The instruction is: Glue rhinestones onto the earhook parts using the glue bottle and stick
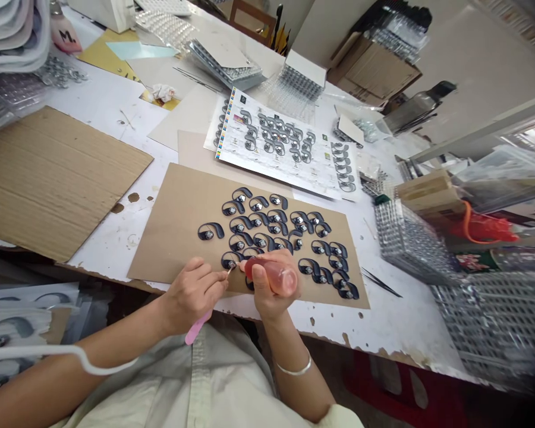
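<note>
My left hand point(196, 294) is closed around a thin pink-handled tool point(198, 328), its fine tip at a black ear-hook piece point(230, 261) with a shiny round part. Wrapped round a translucent reddish squeeze bottle point(274, 276) is my right hand point(267, 297). The bottle's nozzle points left and meets the same piece, close to the tool's tip; whether it touches I cannot tell. Several more black ear-hook pieces point(276, 217) lie in loose rows on a brown cardboard sheet point(169, 238). My right hand hides part of the lowest row.
Behind the sheet lies a printed sheet point(276, 175) bearing more ear-hook pieces. Tweezers point(382, 282) rest at the right. Corrugated cardboard point(53, 184) covers the left side. Stacked clear blister trays point(405, 238) stand right, and a pink bottle point(65, 30) stands far left.
</note>
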The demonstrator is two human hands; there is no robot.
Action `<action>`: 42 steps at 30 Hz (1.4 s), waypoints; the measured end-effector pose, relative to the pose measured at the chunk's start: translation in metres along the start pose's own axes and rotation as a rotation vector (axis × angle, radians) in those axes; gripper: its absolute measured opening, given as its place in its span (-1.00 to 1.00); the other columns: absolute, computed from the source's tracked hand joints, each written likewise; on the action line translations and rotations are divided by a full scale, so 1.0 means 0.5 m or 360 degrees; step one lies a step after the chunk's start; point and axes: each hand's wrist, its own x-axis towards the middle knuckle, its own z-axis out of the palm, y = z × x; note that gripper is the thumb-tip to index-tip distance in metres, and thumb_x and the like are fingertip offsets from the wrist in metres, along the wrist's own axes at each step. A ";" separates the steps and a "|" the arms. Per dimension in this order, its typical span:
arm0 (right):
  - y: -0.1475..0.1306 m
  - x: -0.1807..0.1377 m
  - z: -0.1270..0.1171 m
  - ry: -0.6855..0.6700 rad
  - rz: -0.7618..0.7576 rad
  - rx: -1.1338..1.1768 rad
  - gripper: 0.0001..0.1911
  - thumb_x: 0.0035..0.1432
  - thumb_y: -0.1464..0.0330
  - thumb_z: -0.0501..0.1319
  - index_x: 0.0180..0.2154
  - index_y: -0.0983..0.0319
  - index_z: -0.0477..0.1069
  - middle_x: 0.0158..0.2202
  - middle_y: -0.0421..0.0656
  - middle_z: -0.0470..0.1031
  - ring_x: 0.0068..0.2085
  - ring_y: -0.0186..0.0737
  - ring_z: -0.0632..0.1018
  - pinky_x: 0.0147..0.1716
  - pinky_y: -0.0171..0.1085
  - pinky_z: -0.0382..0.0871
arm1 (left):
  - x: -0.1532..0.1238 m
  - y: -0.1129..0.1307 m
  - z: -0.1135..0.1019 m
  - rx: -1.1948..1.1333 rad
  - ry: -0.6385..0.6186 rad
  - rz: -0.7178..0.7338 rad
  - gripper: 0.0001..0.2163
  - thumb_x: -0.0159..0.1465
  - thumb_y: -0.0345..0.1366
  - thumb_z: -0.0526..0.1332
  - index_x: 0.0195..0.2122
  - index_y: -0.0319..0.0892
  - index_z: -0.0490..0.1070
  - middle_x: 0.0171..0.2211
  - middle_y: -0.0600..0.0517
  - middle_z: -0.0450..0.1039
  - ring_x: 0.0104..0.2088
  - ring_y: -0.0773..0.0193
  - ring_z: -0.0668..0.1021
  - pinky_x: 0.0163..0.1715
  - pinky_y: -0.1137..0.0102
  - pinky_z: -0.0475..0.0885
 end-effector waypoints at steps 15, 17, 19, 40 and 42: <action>0.000 -0.003 0.000 0.0022 -0.0052 -0.0043 -0.85 0.06 0.40 0.27 -0.28 0.21 0.36 -0.43 -0.18 0.44 -0.42 -0.25 0.45 -0.46 -0.18 0.38 | 0.002 0.001 -0.001 0.0010 -0.0015 -0.0033 -0.91 0.23 -0.54 0.15 -0.32 -0.24 0.33 -0.34 -0.04 0.54 -0.51 0.32 0.35 -0.44 0.32 0.19; 0.002 -0.006 -0.001 0.0029 -0.0052 -0.0054 -0.84 0.05 0.40 0.27 -0.28 0.21 0.36 -0.43 -0.18 0.44 -0.42 -0.25 0.45 -0.46 -0.18 0.39 | -0.001 0.000 0.000 0.0001 -0.0028 -0.0029 -0.91 0.23 -0.55 0.16 -0.31 -0.24 0.33 -0.33 -0.05 0.54 -0.50 0.32 0.35 -0.43 0.32 0.19; 0.004 -0.009 -0.004 0.0044 -0.0037 -0.0068 -0.85 0.04 0.38 0.28 -0.29 0.21 0.36 -0.43 -0.19 0.44 -0.42 -0.24 0.46 -0.46 -0.18 0.39 | -0.003 0.000 0.000 -0.0010 -0.0038 -0.0022 -0.90 0.22 -0.56 0.17 -0.30 -0.25 0.33 -0.33 -0.06 0.55 -0.49 0.30 0.35 -0.43 0.32 0.19; 0.006 -0.014 -0.004 0.0058 0.0032 -0.0031 -0.85 0.07 0.35 0.26 -0.27 0.21 0.36 -0.43 -0.18 0.44 -0.41 -0.23 0.46 -0.44 -0.17 0.39 | 0.004 -0.002 -0.002 0.0010 0.0017 -0.0023 -0.89 0.24 -0.55 0.12 -0.30 -0.22 0.32 -0.35 -0.04 0.54 -0.51 0.33 0.37 -0.43 0.34 0.20; 0.006 -0.012 -0.001 0.0077 0.0019 -0.0029 -0.85 0.06 0.35 0.27 -0.28 0.22 0.37 -0.42 -0.17 0.44 -0.41 -0.24 0.46 -0.43 -0.17 0.38 | 0.003 -0.001 -0.001 0.0005 0.0018 -0.0017 -0.89 0.23 -0.56 0.13 -0.30 -0.22 0.32 -0.34 -0.04 0.54 -0.51 0.33 0.37 -0.43 0.34 0.19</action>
